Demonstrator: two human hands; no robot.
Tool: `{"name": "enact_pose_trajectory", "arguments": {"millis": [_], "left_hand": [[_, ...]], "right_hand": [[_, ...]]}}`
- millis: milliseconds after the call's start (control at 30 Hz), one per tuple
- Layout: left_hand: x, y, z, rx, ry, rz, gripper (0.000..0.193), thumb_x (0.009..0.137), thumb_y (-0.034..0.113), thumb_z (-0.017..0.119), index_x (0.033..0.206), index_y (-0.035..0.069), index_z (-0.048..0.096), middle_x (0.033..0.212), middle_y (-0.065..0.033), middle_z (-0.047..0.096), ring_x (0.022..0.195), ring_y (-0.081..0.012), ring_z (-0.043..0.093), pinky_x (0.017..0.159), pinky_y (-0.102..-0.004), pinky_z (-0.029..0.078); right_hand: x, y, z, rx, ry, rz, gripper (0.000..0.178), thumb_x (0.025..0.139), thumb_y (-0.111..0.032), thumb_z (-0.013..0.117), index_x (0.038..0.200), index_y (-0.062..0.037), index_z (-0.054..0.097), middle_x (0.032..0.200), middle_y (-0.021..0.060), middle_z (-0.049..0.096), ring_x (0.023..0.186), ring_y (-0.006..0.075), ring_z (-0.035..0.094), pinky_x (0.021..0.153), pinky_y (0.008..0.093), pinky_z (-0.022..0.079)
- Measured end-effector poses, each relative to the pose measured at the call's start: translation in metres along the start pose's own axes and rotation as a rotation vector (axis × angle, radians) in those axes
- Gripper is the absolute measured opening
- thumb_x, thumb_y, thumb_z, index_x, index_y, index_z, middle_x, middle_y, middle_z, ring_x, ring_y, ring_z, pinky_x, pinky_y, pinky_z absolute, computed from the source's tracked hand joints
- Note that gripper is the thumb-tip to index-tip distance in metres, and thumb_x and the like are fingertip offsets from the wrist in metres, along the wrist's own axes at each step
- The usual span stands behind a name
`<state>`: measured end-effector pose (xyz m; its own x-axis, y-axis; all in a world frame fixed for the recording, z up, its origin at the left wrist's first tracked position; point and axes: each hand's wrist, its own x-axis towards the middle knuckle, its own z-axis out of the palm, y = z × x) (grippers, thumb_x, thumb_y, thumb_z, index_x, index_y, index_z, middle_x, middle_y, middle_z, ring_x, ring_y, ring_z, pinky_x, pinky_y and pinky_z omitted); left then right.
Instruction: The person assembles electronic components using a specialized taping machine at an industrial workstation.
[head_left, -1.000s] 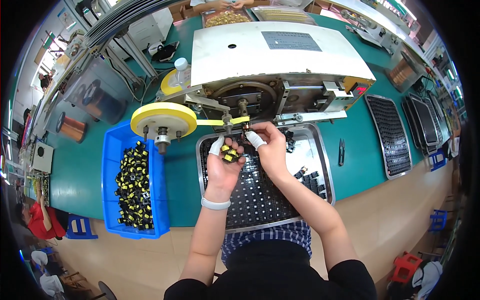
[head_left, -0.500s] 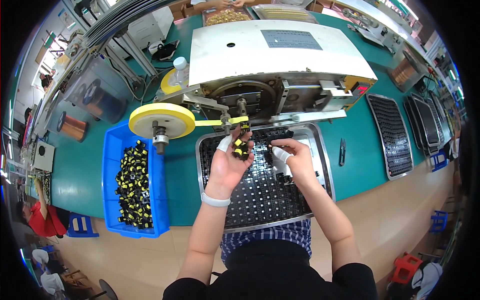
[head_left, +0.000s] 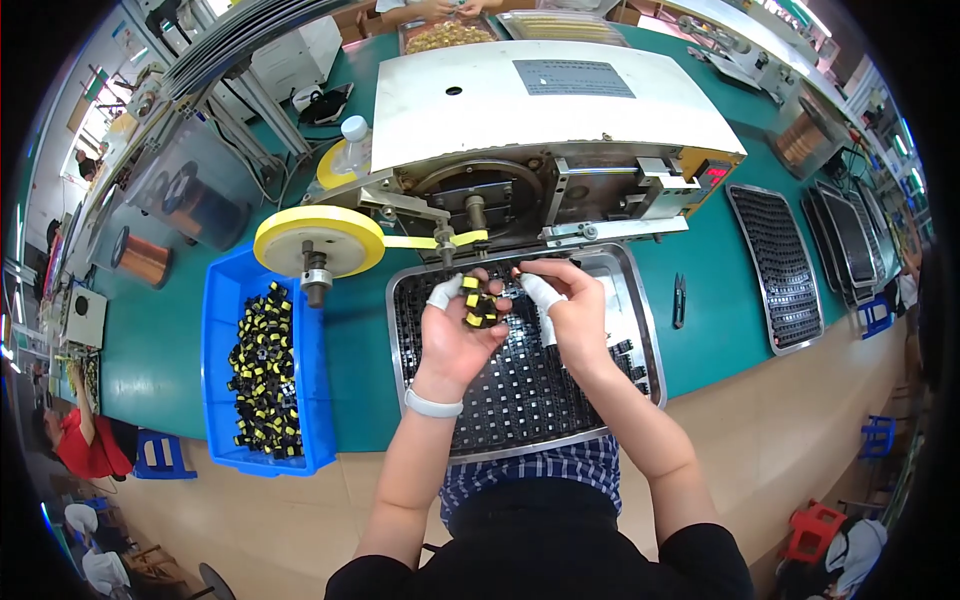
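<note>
My left hand (head_left: 448, 345) is palm up below the machine's tape end, its fingers curled round several small black coil bobbins (head_left: 478, 318) wrapped in yellow tape. White covering shows on its thumb. My right hand (head_left: 580, 318) is just to the right, thumb and fingers pinched together; a small dark piece seems to be at the tips, too small to make out. It also wears white finger coverings. Both hands are over a metal tray (head_left: 657, 365) filled with rows of black parts (head_left: 500, 405). A yellow tape roll (head_left: 375, 240) feeds a strip toward the machine's spindle (head_left: 475, 212).
The white-topped taping machine (head_left: 450, 120) stands behind the tray. At left is a blue bin (head_left: 322, 420) of yellow-taped bobbins (head_left: 265, 370). Black snips (head_left: 679, 300) and another parts tray (head_left: 775, 265) lie to the right. Copper wire spools (head_left: 145, 255) stand at far left.
My right hand has moved left and up from the tray's parts to beside my left hand. The left hand, with its bobbins, has come slightly away from the spindle.
</note>
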<state>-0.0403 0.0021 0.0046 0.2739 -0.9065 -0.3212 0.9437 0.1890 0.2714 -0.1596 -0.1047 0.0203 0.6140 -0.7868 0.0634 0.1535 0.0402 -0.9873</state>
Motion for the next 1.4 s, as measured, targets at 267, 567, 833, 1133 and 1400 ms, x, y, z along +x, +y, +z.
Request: {"name": "enact_pose_trajectory", "arguments": {"millis": [267, 567, 833, 1133, 1400], "left_hand": [[0.002, 0.006, -0.009, -0.014, 0.131, 0.128, 0.029, 0.096, 0.04, 0.046, 0.089, 0.014, 0.056, 0.088, -0.0012, 0.058, 0.081, -0.019, 0.056, 0.066, -0.0315, 0.045], [-0.001, 0.006, -0.007, 0.005, 0.087, 0.148, 0.024, 0.095, 0.036, 0.048, 0.089, 0.014, 0.056, 0.087, -0.0009, 0.06, 0.083, -0.0184, 0.057, 0.068, -0.032, 0.046], [0.003, 0.002, -0.006, -0.017, 0.111, 0.173, 0.022, 0.093, 0.035, 0.051, 0.088, 0.013, 0.056, 0.091, -0.0016, 0.061, 0.086, -0.0197, 0.057, 0.074, -0.0349, 0.048], [0.007, 0.006, -0.017, -0.102, 0.084, 0.098, 0.022, 0.094, 0.036, 0.057, 0.092, 0.014, 0.058, 0.093, -0.0007, 0.061, 0.088, -0.019, 0.058, 0.067, -0.0313, 0.051], [0.014, -0.001, -0.015, -0.051, 0.027, 0.076, 0.029, 0.095, 0.038, 0.056, 0.114, 0.016, 0.058, 0.108, -0.0009, 0.063, 0.094, -0.017, 0.06, 0.067, -0.0278, 0.052]], "right_hand": [[0.002, -0.004, 0.045, 0.013, 0.059, -0.1, 0.017, 0.084, 0.005, 0.063, 0.101, 0.0047, 0.068, 0.104, 0.0099, 0.064, 0.093, 0.015, 0.063, 0.084, 0.0249, 0.049], [0.004, 0.004, 0.048, 0.003, 0.083, -0.173, 0.017, 0.083, 0.01, 0.06, 0.097, 0.0051, 0.069, 0.104, 0.0096, 0.062, 0.092, 0.0148, 0.063, 0.082, 0.0248, 0.05], [0.015, 0.014, 0.052, 0.016, 0.143, -0.184, 0.019, 0.081, 0.008, 0.061, 0.099, 0.0047, 0.065, 0.102, 0.0102, 0.062, 0.085, 0.0168, 0.065, 0.068, 0.0264, 0.054], [0.004, -0.003, -0.052, -1.045, -0.108, -0.158, 0.053, 0.081, -0.022, 0.072, 0.125, 0.0001, 0.053, 0.11, 0.0215, 0.056, 0.092, 0.0335, 0.061, 0.081, 0.041, 0.05], [0.037, 0.022, -0.089, -0.581, -0.067, 0.404, 0.049, 0.084, -0.005, 0.06, 0.132, -0.0019, 0.047, 0.102, 0.0153, 0.056, 0.084, 0.0247, 0.065, 0.067, 0.0318, 0.057]]}}
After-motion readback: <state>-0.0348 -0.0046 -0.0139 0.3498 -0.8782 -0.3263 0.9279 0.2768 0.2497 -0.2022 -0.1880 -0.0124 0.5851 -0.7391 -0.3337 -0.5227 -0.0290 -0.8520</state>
